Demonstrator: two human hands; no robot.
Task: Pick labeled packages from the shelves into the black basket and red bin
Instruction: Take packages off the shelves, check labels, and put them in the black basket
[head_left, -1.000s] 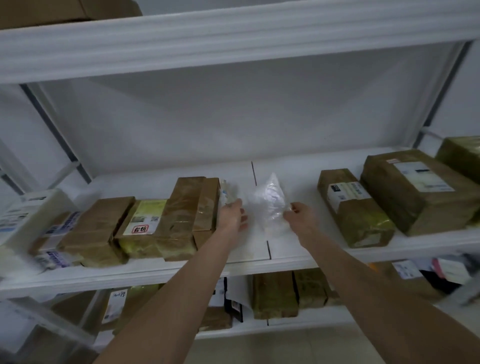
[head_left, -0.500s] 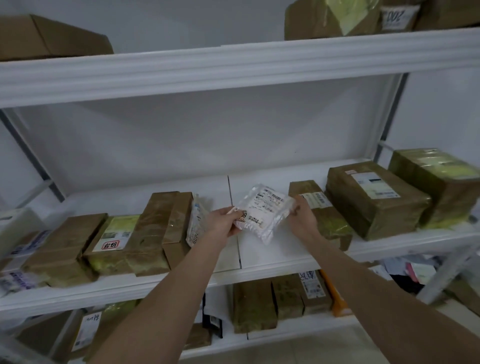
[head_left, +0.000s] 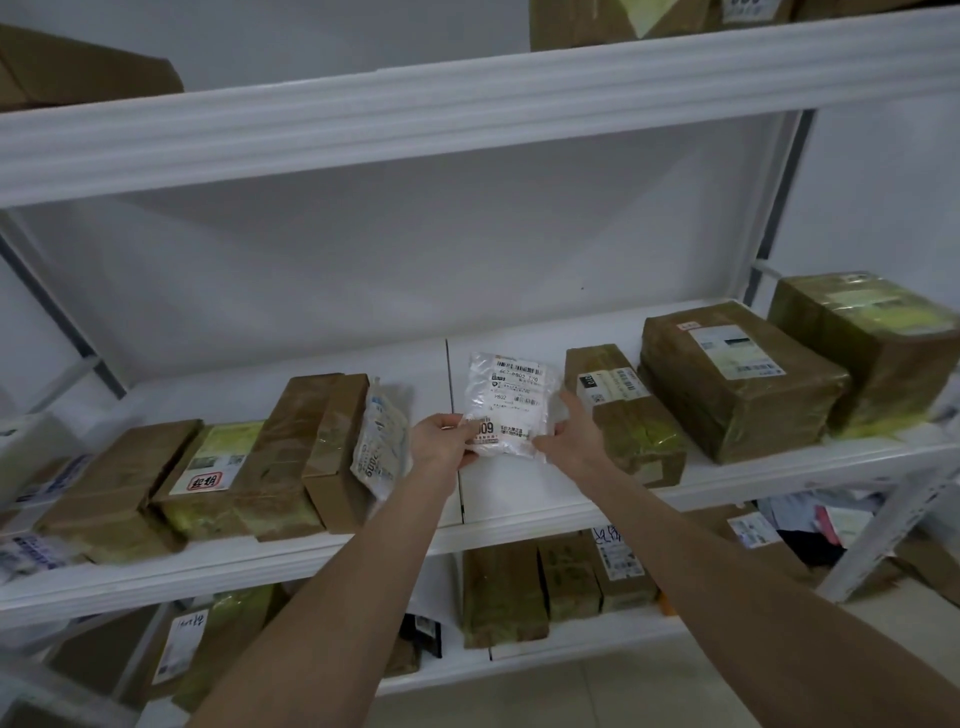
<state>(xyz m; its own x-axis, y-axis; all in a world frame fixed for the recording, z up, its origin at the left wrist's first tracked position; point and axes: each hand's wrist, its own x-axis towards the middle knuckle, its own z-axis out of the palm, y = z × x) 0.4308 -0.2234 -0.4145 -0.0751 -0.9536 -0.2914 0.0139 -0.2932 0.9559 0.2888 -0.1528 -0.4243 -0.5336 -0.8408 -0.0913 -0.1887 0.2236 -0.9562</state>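
A small white plastic package (head_left: 511, 397) with a printed shipping label is held up over the middle shelf (head_left: 519, 512), label facing me. My left hand (head_left: 441, 439) pinches its lower left corner. My right hand (head_left: 571, 434) grips its lower right edge. A second white labelled pouch (head_left: 378, 441) leans against brown boxes just left of my left hand. The black basket and red bin are out of view.
Brown taped boxes (head_left: 291, 457) fill the shelf's left part, and three more brown boxes (head_left: 737, 379) stand on the right. The lower shelf (head_left: 519, 654) holds more brown parcels. Boxes sit on the top shelf (head_left: 467, 104). A white upright (head_left: 774, 218) stands at the right.
Both hands lifted the white package off the shelf and turned it from edge-on to upright with its label facing me. The view has shifted left and up.
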